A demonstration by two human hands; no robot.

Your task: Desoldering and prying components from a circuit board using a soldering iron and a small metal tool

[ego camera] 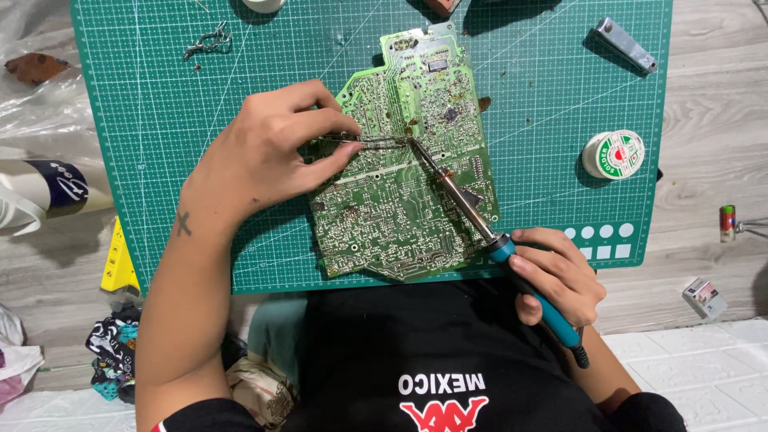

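Closest to me, my right hand [560, 276] grips the blue-handled soldering iron [480, 228], its tip touching the green circuit board [400, 176] on the cutting mat [544, 96]. My left hand [264, 156] pinches tweezers [364, 141] at that same spot, so I judge the joint unfinished.

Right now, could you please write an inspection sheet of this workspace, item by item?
Surface: green cutting mat on a pale wooden floor.
Job's things: green circuit board flat on the mat; soldering iron tip on the board; tweezers meeting the tip.
Clutter: solder spool, metal clipper, wire scrap.
Hands: left hand pinches the tweezers; right hand grips the iron's blue handle.
Cables: nothing seen.
Surroundings: yellow object, crumpled cloths, plastic sheet.
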